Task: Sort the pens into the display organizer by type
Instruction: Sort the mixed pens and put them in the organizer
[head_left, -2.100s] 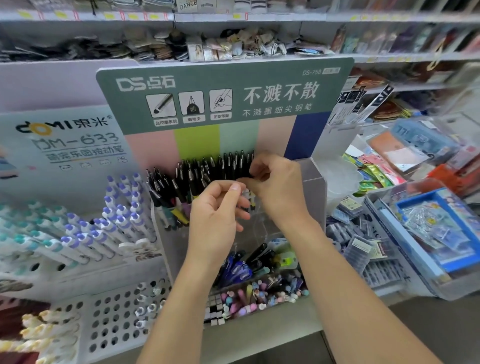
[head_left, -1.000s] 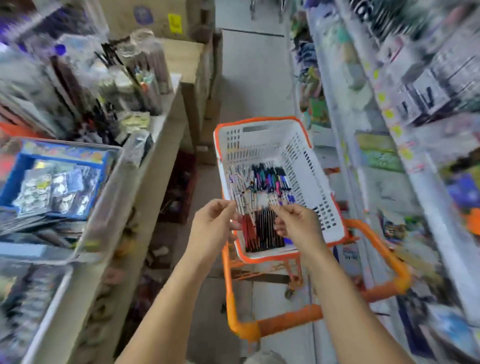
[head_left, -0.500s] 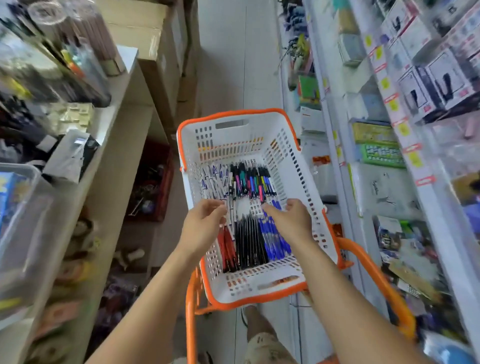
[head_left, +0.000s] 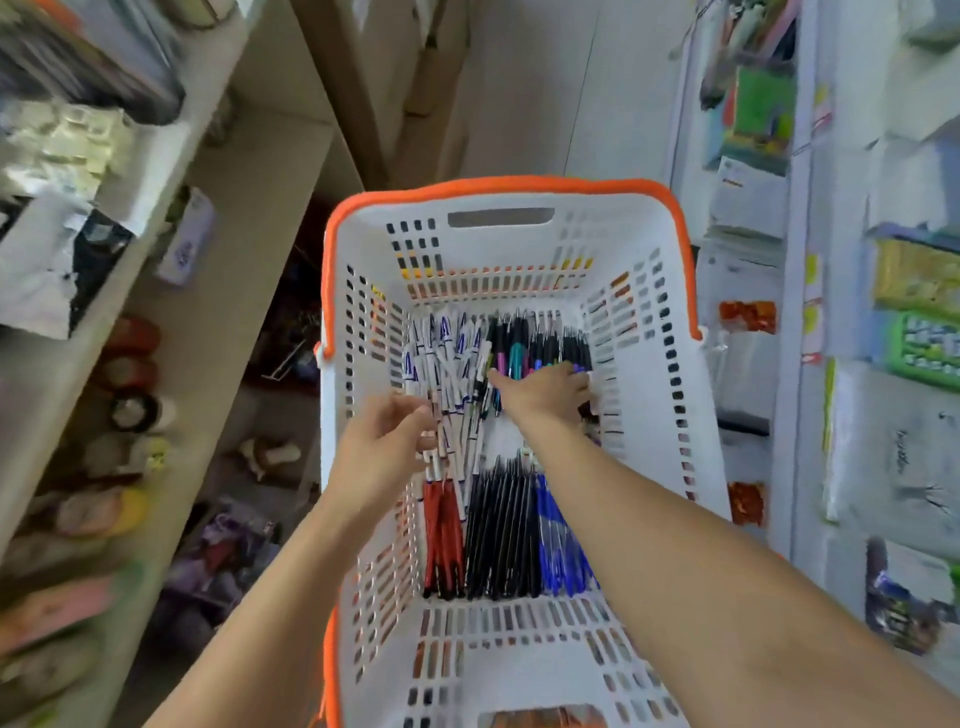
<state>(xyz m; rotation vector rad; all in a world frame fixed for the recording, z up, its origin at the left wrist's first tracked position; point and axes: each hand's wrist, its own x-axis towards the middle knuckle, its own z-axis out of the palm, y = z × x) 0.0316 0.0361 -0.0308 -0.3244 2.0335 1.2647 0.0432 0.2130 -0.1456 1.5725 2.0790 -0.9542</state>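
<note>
Pens lie sorted in groups on the floor of a white basket (head_left: 649, 467) with an orange rim, which stands between two shop shelves. The near groups lie side by side: red pens (head_left: 441, 540) at the person's left, black pens (head_left: 501, 535) in the middle, blue pens (head_left: 558, 540) at the right, partly covered by the right forearm. At the far end lie a loose heap of white pens (head_left: 447, 364) with blue printing and a row of dark-barrelled pens (head_left: 524, 343) with coloured grips in pink, teal and purple. Individual pens overlap and blur, so no group can be counted exactly; five groups are distinguishable.

Left hand (head_left: 384, 447) rests at the near edge of the white heap, fingers curled, tips touching or pinching a few white pens; whether any pen is actually gripped cannot be told. Right hand (head_left: 545, 392) reaches flat over the dark-barrelled row, fingers extended and spread, palm down, fingertips on the pens; it covers the near ends of that row and what lies beneath the palm is hidden.

The basket's near wall is cut off at the bottom edge of the view. Goods on the left shelf (head_left: 218, 364) and on the right shelf (head_left: 800, 364) are blurred and cannot be identified beyond coloured packaging. Cardboard boxes (head_left: 415, 78) stand beyond the basket.
</note>
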